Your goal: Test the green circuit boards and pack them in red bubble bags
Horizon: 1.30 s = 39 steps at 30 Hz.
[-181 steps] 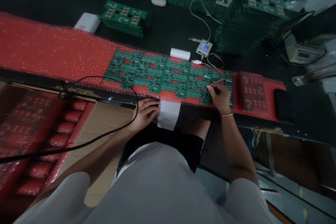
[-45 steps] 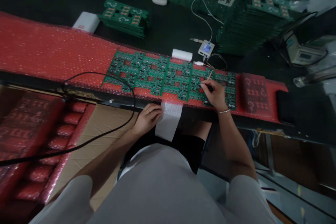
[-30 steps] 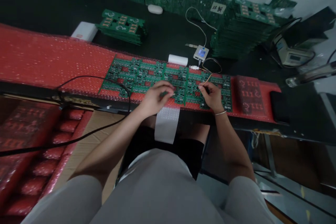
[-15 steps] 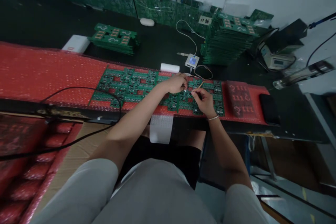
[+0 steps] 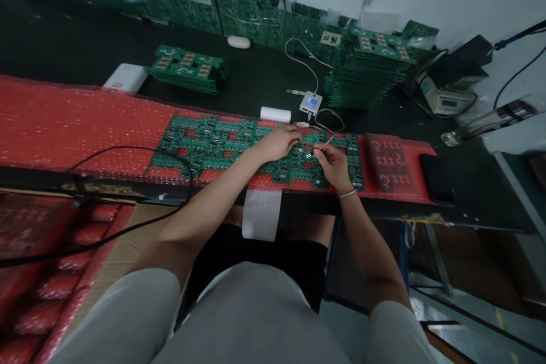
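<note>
Green circuit board panels [image 5: 230,137] lie in a row on red bubble wrap [image 5: 106,114]. My right hand [image 5: 334,166] pinches a small pin connector [image 5: 310,154] just above the right-hand panel, its metal pins pointing left and down. Thin coloured wires [image 5: 327,141] run from it in a loop to a small white device with a lit screen [image 5: 311,102]. My left hand [image 5: 279,143] rests over the middle of the panels, fingers bent and a little apart, with nothing visible in them. Its fingertips are close to a small white part [image 5: 300,149] on the board.
Stacked green boards stand at the back right [image 5: 367,68] and back left [image 5: 187,68]. A white roll [image 5: 275,114] lies behind the panels. Wrapped boards [image 5: 390,164] and a black phone [image 5: 435,178] lie at right. A black cable [image 5: 128,145] loops over the front left edge.
My left hand has drawn back slightly left from the small white part, its fingers loosening. My right hand has turned a little, and the connector's pins now show.
</note>
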### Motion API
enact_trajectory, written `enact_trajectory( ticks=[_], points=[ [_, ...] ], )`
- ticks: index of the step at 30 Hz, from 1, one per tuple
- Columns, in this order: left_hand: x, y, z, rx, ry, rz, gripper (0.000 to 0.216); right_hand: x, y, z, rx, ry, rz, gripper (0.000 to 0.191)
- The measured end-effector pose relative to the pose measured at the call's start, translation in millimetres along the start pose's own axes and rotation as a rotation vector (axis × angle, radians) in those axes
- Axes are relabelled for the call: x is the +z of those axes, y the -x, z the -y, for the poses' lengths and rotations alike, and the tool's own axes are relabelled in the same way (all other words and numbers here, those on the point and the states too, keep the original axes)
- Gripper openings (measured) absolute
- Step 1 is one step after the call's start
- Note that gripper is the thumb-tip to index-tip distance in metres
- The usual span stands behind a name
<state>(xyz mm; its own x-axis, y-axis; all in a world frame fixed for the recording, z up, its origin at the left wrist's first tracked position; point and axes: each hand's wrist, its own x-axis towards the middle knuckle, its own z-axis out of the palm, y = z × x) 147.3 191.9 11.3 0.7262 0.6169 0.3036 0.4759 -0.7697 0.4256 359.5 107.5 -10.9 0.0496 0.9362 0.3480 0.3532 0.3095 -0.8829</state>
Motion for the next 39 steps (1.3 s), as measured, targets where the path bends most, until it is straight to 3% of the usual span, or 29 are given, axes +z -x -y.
enact_trajectory(
  ticks=[3, 7, 11, 14, 17, 23, 27, 32, 39],
  points=[
    [-1.0, 18.1, -15.0, 0.037, -0.142, 0.04, 0.031, -3.5, -7.0, -1.2, 0.041, 0.013, -0.006, 0.033],
    [2.0, 25.9, -35.5, -0.017, -0.241, 0.094, 0.04, -0.7, -30.8, 2.3, 0.059, 0.019, 0.009, 0.035],
    [0.2, 24.1, -48.6, -0.083, -0.244, 0.141, 0.044, 20.7, -60.5, 6.9, 0.107, -0.187, 0.098, 0.038],
    [-5.4, 38.7, -58.7, -0.093, -0.262, 0.134, 0.056, 40.2, -77.8, 5.5, 0.141, -0.287, 0.18, 0.038],
    [-12.9, 72.3, -69.4, -0.073, -0.235, 0.054, 0.059, 54.7, -90.7, 2.2, 0.114, -0.153, 0.225, 0.031],
    [-19.6, 153.9, -83.4, -0.104, -0.126, -0.129, 0.035, 72.2, -107.4, 6.0, -0.192, 0.446, 0.28, 0.024],
    [-13.7, 191.7, -87.0, -0.148, -0.122, -0.236, 0.025, 78.8, -111.0, 6.5, -0.255, 0.56, 0.326, 0.02],
    [-3.4, 214.5, -88.3, -0.139, -0.09, -0.321, 0.019, 77.8, -112.9, 1.4, -0.3, 0.582, 0.369, 0.016],
    [10.6, 217.3, -86.4, -0.122, -0.047, -0.354, 0.016, 79.8, -111.3, -5.3, -0.297, 0.586, 0.35, 0.019]
  ],
)
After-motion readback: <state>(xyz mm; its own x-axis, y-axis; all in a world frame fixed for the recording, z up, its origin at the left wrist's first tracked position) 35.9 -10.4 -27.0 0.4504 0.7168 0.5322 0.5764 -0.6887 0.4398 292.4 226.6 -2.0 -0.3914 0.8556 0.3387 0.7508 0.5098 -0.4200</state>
